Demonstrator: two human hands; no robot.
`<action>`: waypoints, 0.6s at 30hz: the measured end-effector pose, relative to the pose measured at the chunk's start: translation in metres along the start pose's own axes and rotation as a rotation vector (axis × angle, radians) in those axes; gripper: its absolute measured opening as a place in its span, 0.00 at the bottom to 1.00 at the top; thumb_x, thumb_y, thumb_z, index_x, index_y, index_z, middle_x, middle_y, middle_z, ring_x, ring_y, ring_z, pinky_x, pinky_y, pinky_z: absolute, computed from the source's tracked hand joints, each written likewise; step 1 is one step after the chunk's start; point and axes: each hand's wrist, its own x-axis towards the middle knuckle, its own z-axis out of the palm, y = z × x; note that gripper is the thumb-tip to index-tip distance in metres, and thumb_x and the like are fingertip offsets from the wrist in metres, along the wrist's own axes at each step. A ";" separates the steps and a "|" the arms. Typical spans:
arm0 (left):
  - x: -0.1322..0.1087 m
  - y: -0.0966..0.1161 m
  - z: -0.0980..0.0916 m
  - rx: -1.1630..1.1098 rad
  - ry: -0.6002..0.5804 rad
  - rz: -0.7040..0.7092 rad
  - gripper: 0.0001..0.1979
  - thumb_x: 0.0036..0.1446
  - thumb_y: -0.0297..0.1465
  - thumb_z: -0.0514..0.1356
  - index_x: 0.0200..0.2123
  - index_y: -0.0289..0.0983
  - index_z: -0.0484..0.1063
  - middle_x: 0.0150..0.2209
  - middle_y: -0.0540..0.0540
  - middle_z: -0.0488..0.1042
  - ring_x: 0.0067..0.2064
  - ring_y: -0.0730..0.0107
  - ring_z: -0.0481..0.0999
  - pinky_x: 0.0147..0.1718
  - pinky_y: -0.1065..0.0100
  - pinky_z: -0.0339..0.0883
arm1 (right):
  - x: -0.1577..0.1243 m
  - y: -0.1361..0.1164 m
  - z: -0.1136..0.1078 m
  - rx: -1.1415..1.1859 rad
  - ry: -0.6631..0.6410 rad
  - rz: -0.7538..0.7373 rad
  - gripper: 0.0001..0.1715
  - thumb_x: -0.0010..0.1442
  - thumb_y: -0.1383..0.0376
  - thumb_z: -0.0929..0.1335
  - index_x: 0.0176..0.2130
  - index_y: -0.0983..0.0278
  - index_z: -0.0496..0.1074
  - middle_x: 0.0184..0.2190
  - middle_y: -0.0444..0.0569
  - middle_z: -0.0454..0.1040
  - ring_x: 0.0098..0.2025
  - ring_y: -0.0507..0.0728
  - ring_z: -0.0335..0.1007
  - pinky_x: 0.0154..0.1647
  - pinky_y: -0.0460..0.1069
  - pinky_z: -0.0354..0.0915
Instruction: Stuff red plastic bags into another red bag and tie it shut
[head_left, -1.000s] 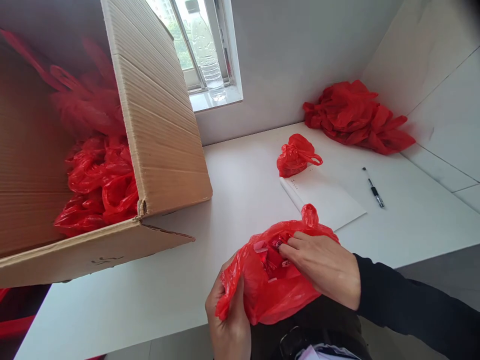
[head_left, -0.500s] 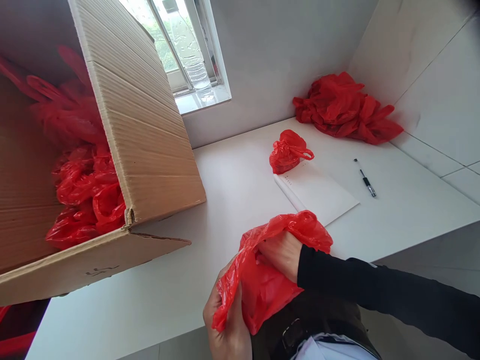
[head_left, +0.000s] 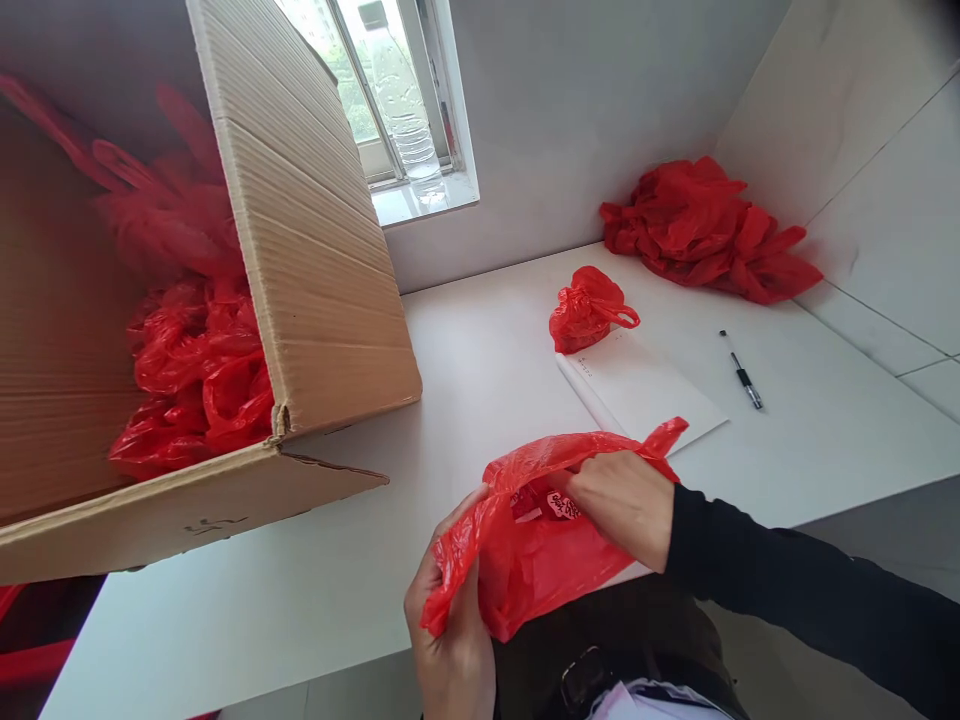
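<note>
My left hand [head_left: 454, 610] is closed on the left rim of a red plastic bag [head_left: 540, 570], holding it at the table's front edge. The bag's mouth gapes towards me. Inside lies a red packet [head_left: 562, 505] with dark lettering on a white patch, partly hidden. My right hand [head_left: 622, 500] reaches into the bag's mouth from the right, close to the packet. Its back and wrist show, but the fingertips are out of sight, so I cannot tell what they grip.
On the left, a cardboard box [head_left: 337, 290] holds several red bags [head_left: 202, 370]. A tied red bag [head_left: 589, 310] sits on white paper [head_left: 645, 385], near a pen [head_left: 742, 375]. Heaped red bags [head_left: 705, 235] lie in the corner. A clear bottle [head_left: 409, 120] stands on the windowsill.
My right hand has drawn back to the right and partly out of the bag, uncovering the lettered packet. The bag's mouth is wider, and my left hand keeps its hold.
</note>
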 end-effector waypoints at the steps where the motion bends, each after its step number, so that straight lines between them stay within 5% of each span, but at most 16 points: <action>1: 0.001 0.000 0.001 0.008 -0.013 0.011 0.19 0.59 0.40 0.65 0.53 0.44 0.77 0.55 0.43 0.76 0.59 0.53 0.73 0.49 0.67 0.74 | 0.001 0.000 0.002 -0.010 -0.015 -0.015 0.14 0.59 0.77 0.64 0.39 0.65 0.75 0.30 0.51 0.78 0.31 0.60 0.74 0.27 0.51 0.56; 4: 0.000 0.004 0.005 0.028 -0.012 0.032 0.19 0.60 0.41 0.64 0.53 0.43 0.77 0.56 0.42 0.75 0.58 0.53 0.73 0.49 0.66 0.74 | -0.001 -0.003 0.004 -0.032 -0.052 -0.045 0.12 0.57 0.77 0.66 0.35 0.65 0.76 0.34 0.51 0.79 0.35 0.61 0.75 0.28 0.51 0.58; 7: -0.004 0.011 0.010 0.077 0.028 0.020 0.25 0.59 0.43 0.65 0.59 0.45 0.72 0.53 0.43 0.77 0.49 0.58 0.79 0.35 0.73 0.75 | -0.016 -0.001 -0.012 0.063 0.039 -0.093 0.13 0.62 0.75 0.64 0.41 0.63 0.75 0.38 0.50 0.79 0.36 0.60 0.75 0.30 0.50 0.62; 10: -0.007 0.019 0.014 0.125 0.081 0.031 0.29 0.57 0.43 0.67 0.61 0.46 0.69 0.51 0.45 0.78 0.45 0.63 0.80 0.32 0.76 0.74 | -0.034 0.013 -0.045 0.339 0.356 -0.177 0.12 0.69 0.67 0.61 0.46 0.57 0.72 0.41 0.45 0.78 0.40 0.54 0.75 0.40 0.48 0.68; 14: -0.006 0.028 0.021 0.164 0.110 0.079 0.24 0.56 0.43 0.67 0.55 0.45 0.74 0.55 0.46 0.76 0.49 0.65 0.78 0.43 0.77 0.73 | -0.039 0.031 -0.076 0.404 0.724 -0.007 0.09 0.69 0.64 0.64 0.46 0.60 0.72 0.38 0.44 0.77 0.36 0.51 0.74 0.40 0.46 0.69; 18: -0.006 0.035 0.023 0.183 0.094 0.023 0.37 0.50 0.44 0.70 0.62 0.47 0.64 0.47 0.46 0.80 0.35 0.67 0.80 0.31 0.74 0.74 | -0.042 0.041 -0.072 0.344 0.608 0.012 0.17 0.67 0.55 0.65 0.54 0.56 0.70 0.49 0.48 0.75 0.48 0.55 0.73 0.50 0.50 0.70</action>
